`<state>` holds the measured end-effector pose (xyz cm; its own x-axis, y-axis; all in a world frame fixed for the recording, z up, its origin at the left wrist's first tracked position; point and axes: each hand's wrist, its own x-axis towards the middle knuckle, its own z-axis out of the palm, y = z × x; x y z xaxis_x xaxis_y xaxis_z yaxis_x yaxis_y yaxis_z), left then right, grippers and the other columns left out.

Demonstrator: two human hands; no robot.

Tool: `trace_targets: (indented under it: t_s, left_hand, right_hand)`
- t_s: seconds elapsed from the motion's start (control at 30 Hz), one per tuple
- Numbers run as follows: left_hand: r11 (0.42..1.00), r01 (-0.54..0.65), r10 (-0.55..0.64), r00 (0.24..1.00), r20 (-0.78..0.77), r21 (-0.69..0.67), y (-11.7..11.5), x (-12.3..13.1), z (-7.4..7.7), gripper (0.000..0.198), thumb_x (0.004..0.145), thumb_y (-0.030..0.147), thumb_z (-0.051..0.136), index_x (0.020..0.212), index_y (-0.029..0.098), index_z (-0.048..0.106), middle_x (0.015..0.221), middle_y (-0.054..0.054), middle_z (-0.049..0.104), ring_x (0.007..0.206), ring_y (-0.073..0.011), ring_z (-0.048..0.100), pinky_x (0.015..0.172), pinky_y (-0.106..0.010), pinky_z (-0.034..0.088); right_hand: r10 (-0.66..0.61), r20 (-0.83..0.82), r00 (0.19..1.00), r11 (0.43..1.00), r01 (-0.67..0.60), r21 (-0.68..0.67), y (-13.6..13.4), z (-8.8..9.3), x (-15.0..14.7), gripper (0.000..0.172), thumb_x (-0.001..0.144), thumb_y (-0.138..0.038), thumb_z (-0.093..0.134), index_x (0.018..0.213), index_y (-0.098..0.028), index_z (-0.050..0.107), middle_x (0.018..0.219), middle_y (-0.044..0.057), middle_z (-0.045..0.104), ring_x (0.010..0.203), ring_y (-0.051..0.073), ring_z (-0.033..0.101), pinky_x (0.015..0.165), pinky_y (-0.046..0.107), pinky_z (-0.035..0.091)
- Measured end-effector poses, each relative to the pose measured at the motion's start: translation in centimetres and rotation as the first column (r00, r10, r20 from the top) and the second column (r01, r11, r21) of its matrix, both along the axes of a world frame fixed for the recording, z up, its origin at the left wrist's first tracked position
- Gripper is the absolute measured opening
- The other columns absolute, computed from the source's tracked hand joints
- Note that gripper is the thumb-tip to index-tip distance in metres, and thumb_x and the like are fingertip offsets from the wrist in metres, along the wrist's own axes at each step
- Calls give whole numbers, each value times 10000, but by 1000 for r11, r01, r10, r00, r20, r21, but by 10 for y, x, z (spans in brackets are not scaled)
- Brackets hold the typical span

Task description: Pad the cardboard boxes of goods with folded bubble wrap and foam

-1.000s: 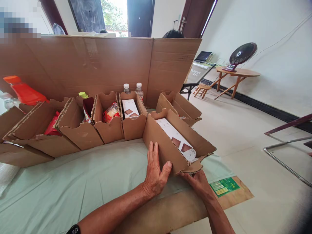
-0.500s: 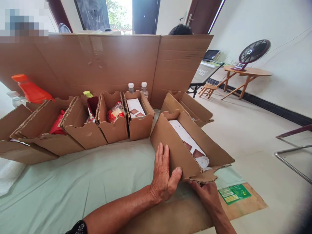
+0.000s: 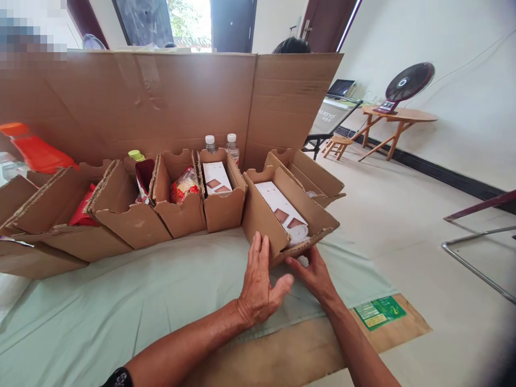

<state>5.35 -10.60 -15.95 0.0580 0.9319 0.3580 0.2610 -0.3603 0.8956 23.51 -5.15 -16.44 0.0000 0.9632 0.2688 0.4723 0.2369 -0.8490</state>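
An open cardboard box [image 3: 260, 215] lies on the pale green cloth [image 3: 121, 301], just right of a row of similar boxes. Inside it are a white flat pack with brown squares [image 3: 280, 204] and a white roll [image 3: 299, 234]. My left hand [image 3: 258, 282] rests flat against the box's left side near the front corner, fingers stretched out and thumb held apart from the cardboard. My right hand [image 3: 313, 275] reaches under the box's front end, its fingers curled on the front flap and partly hidden by it.
The row of boxes [image 3: 181, 212] holds red packets, a snack bag, a white pack and two water bottles [image 3: 220, 144]. A tall cardboard screen [image 3: 161, 102] stands behind, a person's head showing above it. Another box [image 3: 310, 174], a fan [image 3: 407, 83] on a round table and a metal frame [image 3: 475, 258] lie right.
The box has moved away from me and leftward, down onto the cloth next to the row. My left thumb has come off its front; my right hand followed the front end.
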Motion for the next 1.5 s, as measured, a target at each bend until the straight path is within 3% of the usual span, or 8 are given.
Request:
trace_targets:
  t_s: [0.27,0.63,0.83,0.97,1.13,1.3,1.4,1.5]
  left_hand:
    - [986,-163,163,986,-23,-16,25,-4,-1,790,814,146,562,1568,184,328,1584,-168,393,1505,-303,368,1269,-529,304]
    - [981,-192,191,980,-58,-23,52,-21,2,835,769,123,559,1571,163,332,1537,-190,405,1468,-336,394,1216,-561,377]
    - [993,-25,6,988,-157,-116,-7,-42,-1,788,789,137,587,1550,221,400,1633,-173,348,1498,-363,386,1192,-613,408]
    - [987,9,-43,976,-214,-158,-61,-66,-8,649,805,130,604,1442,242,551,1643,-162,363,1457,-368,459,1151,-613,460]
    - [978,-104,66,977,-203,-183,-108,-108,-10,463,848,140,566,1292,220,667,1552,-178,486,1329,-337,599,962,-494,620]
    - [912,-367,342,927,-152,-185,-136,-148,5,401,911,205,550,1299,238,648,1515,-158,526,1295,-336,614,540,-246,583]
    - [865,-476,462,879,-117,-158,-144,-164,15,506,913,236,586,1417,264,547,1501,-138,533,1303,-320,598,773,-364,640]
    - [887,-446,439,895,-80,-123,-147,-165,20,706,891,239,635,1549,284,385,1548,-134,478,1384,-323,530,1088,-532,520]
  right_hand:
    - [-238,499,833,967,252,39,38,36,-32,407,882,-558,640,1069,-196,638,993,119,772,829,288,726,697,372,484]
    - [-241,260,935,967,255,-19,51,36,-53,299,874,-402,637,1076,-182,656,946,119,803,820,284,755,788,398,550]
    - [-19,274,962,987,-25,156,18,92,-88,359,947,-363,549,1241,-194,667,910,57,777,772,205,730,788,322,549]
    - [149,526,837,963,-244,115,41,138,-151,566,960,-236,541,1521,-221,472,912,31,770,846,231,734,853,350,534]
    - [134,730,670,978,-207,10,57,149,-188,291,981,-197,500,1166,-193,725,1010,124,782,963,299,737,843,372,518]
    - [162,632,758,939,-315,137,-29,127,-116,271,983,-235,475,1040,-229,740,880,51,786,775,222,729,721,304,508]
    - [225,516,826,914,-363,182,-97,113,-33,243,976,-307,525,1070,-273,747,943,41,791,790,209,736,733,310,549]
    - [46,340,939,977,-113,180,-145,102,37,376,942,-340,622,1316,-347,659,1124,72,771,924,242,747,798,364,590]
